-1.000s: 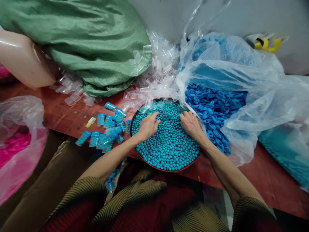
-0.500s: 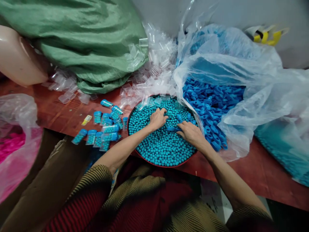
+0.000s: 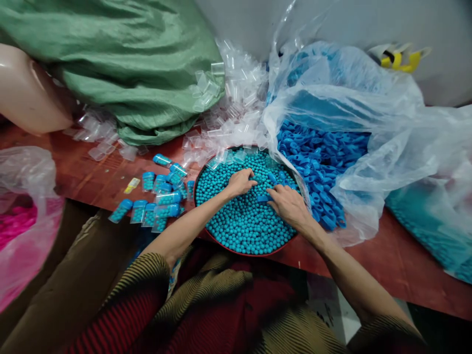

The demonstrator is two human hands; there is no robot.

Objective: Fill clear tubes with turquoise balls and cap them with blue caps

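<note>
Now that loose blue caps [image 3: 282,175] have come onto the turquoise beads [image 3: 254,236], they lie within ready reach, inside the red-rimmed tray [image 3: 254,254] on the surface [image 3: 398,270]. Left hand [image 3: 239,183]: fingers bent over the beads, any pinch not discernible; right hand [image 3: 289,201]: fingers curled, one blue cap [image 3: 263,198] at the fingertips, grip uncertain, other caps just beyond.

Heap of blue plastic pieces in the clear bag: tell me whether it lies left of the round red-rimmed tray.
No, the heap lies right of the tray, beyond the right hand.
</note>
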